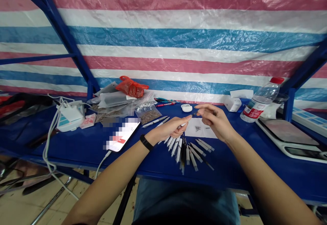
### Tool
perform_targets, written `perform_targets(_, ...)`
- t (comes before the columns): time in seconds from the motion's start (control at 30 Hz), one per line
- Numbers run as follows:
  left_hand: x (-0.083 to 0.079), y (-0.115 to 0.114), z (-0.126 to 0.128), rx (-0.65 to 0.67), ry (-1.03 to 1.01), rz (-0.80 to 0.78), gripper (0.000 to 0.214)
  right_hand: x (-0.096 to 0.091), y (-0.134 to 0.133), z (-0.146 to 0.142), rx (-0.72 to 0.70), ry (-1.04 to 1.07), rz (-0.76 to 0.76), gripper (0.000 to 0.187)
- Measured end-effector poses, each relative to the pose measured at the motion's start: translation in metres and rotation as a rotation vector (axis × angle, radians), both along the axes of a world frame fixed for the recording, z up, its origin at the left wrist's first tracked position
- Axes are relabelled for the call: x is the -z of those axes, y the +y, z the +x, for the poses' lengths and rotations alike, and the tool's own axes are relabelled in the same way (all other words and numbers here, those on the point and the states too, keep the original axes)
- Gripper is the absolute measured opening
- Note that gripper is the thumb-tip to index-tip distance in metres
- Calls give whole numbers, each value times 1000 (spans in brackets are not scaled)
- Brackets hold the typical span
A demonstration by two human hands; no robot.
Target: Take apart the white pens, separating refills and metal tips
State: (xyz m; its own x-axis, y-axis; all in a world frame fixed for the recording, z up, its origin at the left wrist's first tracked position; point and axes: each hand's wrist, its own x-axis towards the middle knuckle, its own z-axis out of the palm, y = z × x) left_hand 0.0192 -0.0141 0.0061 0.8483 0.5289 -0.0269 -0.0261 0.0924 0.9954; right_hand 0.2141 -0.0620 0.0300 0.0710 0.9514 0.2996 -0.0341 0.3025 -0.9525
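Note:
My left hand point(171, 128) is closed around a white pen point(183, 124), whose dark tip points up to the right. Just beyond that tip, my right hand point(216, 121) has its thumb and fingers bent together; whatever sits between them is too small to make out. Below both hands, white pen barrels point(179, 150), dark refills and grey-white pen pieces point(196, 154) lie fanned out on the blue table point(158, 163). Under my right hand is a white paper sheet point(190, 131) with several tiny metal parts point(197, 128) on it.
A lit phone point(125, 134) on a cable and a white power strip point(70, 116) lie left. Behind are plastic bags of small parts point(148, 115), a red bag point(131, 87) and a white earbud case point(186, 108). A bottle point(262, 102) and a scale point(291, 136) stand right.

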Motion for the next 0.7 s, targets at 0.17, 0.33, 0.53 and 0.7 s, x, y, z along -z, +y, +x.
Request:
perform_targets(0.17,-1,2,-1,-20,-41,-23,63,-3,8,13,109,232,-65,11)
perform_targets(0.33,-2,1,-1,-26,-18,-34,62,1,15,17,134,324,-285,7)
perform_targets(0.53,-3,-1,-1,-35,-13,-32,63,9,15,5,61,347,-467,13)
perform_targets(0.7,-3,-1,-2,-21,-1,-27,64,14,16,4,-6,352,-539,28)
